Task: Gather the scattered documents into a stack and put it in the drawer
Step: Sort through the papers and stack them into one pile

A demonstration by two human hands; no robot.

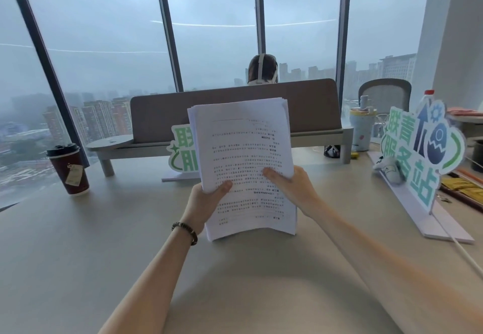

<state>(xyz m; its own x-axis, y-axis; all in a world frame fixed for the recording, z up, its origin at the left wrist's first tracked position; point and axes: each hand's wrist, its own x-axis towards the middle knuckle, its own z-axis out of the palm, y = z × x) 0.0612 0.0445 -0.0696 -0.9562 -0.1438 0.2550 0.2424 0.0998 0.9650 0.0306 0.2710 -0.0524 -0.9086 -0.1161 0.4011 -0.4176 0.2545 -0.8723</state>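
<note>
White paper: the stack of documents [243, 155] is held up above the pale worktop [104, 229], nearly upright, its lower edge bending toward the camera and not touching the surface.
Stack and fingers: the sheets stand between both hands; the left hand [205, 201] takes the lower left edge, the right hand [292, 186] takes the right edge a little higher.
Left fingers: the thumb [222, 186] lies over the printed front, and the other fingers are hidden behind the paper, so this hand grips the stack.
Right fingers: the thumb presses flat on the front page, the rest curl behind the edge, gripping the stack too.
Wrist: a dark bead bracelet [185, 231] sits on the left wrist.
Writing on the page: rows of small printed text, appearing upside down and too blurred to read.
Signs: the green sign [418, 150] at the right shows the characters 联青服务站; a second green sign [183, 150] is half hidden behind the stack.
Cup: a dark red paper cup [68, 169] with a black lid and a small tag, which I cannot read, stands at the left.
</note>
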